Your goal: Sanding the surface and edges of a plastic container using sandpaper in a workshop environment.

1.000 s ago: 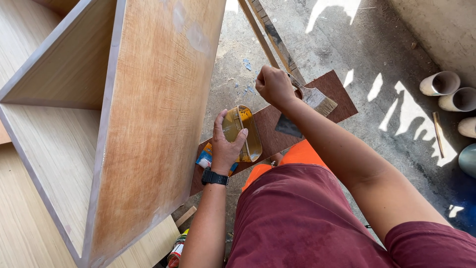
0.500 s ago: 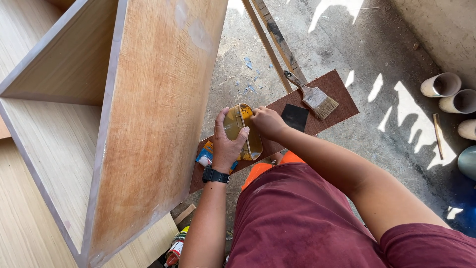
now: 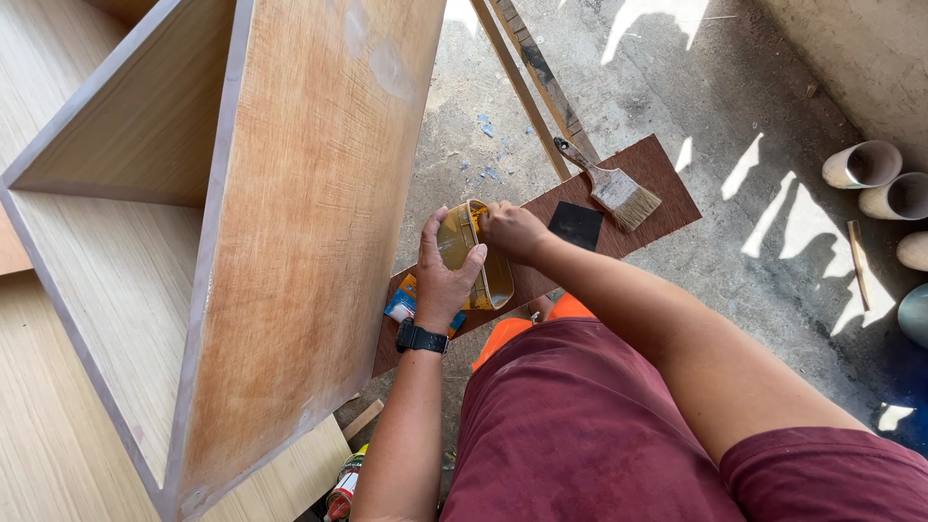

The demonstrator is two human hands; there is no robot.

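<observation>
Leftmost, big plywood cabinet box (image 3: 300, 242) stands on edge, broad panel facing up. Just right of it, left hand (image 3: 447, 280) is wrapped around a yellowish translucent oval container (image 3: 472, 253), likely steadying it. Right hand (image 3: 510, 230) is curled closed on its rim. Flat bristle paintbrush (image 3: 611, 188) lies far right on brown board (image 3: 638, 222).

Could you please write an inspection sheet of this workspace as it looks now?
Surface: grey concrete floor with a brown board lying on it.
Job's things: yellow tin; paintbrush lying on the board; wooden cabinet.
Clutter: black square, pipe pieces, wooden slats.
Hands: left hand grips the tin; right hand at its rim.
Cables: nothing seen.
Surroundings: concrete wall.
</observation>
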